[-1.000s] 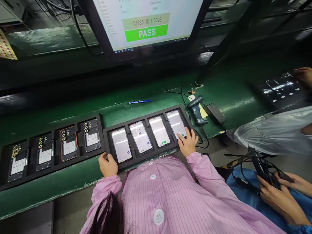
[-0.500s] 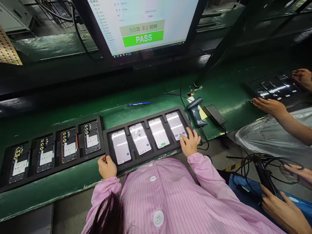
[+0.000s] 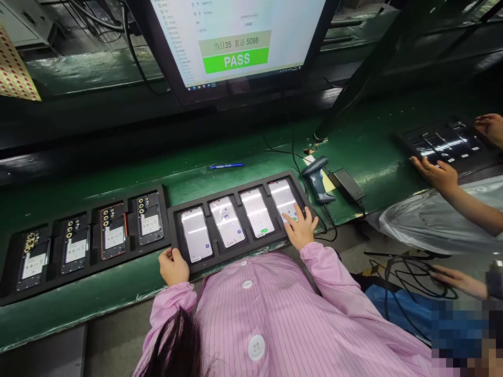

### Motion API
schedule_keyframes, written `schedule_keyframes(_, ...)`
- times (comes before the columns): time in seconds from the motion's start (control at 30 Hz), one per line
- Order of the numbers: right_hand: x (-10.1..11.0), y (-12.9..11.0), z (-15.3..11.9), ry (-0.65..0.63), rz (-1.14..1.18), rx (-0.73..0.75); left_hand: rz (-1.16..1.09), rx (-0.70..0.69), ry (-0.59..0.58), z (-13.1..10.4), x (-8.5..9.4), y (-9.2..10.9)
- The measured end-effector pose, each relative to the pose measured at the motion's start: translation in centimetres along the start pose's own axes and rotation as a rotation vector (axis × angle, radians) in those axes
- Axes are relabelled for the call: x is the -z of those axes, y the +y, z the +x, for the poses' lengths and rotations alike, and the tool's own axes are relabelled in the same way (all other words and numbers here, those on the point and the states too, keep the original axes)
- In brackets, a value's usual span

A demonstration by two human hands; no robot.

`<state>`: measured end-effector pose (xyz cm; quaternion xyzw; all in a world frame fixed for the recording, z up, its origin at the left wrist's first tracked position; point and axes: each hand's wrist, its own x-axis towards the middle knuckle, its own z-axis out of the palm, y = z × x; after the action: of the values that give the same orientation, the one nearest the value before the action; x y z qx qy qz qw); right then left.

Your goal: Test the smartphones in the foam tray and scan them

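Four-slot black tray (image 3: pixel 220 257) lies in front of me, each slot holding a phone with its bright screen up. Curled at the tray's lower left corner, my left hand (image 3: pixel 174 267) grips its edge. My right hand (image 3: pixel 302 228) is over the rightmost phone (image 3: pixel 281 196), fingers spread, fingertips at the lower part of its screen; whether they press on it I cannot tell. Another phone (image 3: pixel 256 212) beside it shows a keypad with a green button. Farther left are a phone (image 3: pixel 227 222) with a small graphic on screen and a mostly blank-screened phone (image 3: pixel 197 235).
To the left, a second black tray (image 3: pixel 94 251) holds several phones with batteries and camera rings exposed. A blue pen (image 3: pixel 227 166), barcode scanner (image 3: pixel 319 180) and black power adapter (image 3: pixel 348 183) lie behind and right. Above stands a monitor (image 3: pixel 236 60) reading PASS. Co-workers' hands (image 3: pixel 438 175) are at right.
My right hand has shifted slightly left and down over the rightmost phone's screen. My left hand stays at the tray corner. At lower right, another person's hands and a black cable have moved.
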<state>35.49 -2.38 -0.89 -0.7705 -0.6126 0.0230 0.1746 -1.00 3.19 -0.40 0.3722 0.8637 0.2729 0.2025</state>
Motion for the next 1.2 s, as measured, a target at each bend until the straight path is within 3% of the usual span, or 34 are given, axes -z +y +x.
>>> schedule_keyframes(0.23,-0.4,1.9,-0.5,0.181,-0.029,-0.191,0.002,0.008,0.003,-0.1,0.0,0.1)
schedule_keyframes(0.43,-0.2,0.9,-1.0,0.018,-0.034,-0.039,-0.003,0.005,0.010,0.0,0.0,0.1)
schedule_keyframes(0.67,-0.1,1.4,-0.4,0.055,-0.088,-0.268,-0.020,0.004,0.028,0.0,-0.1,-0.1)
schedule_keyframes(0.9,0.3,0.3,-0.9,-0.049,-0.001,-0.052,-0.031,0.002,0.046,0.1,-0.3,-0.3)
schedule_keyframes(1.03,0.5,-2.0,-1.1,-0.014,0.080,0.046,-0.025,-0.005,0.043,0.1,-0.3,-0.5)
schedule_keyframes(1.2,0.4,-5.0,-0.8,-0.162,0.148,0.270,-0.023,-0.012,0.047,0.1,-0.3,-0.6)
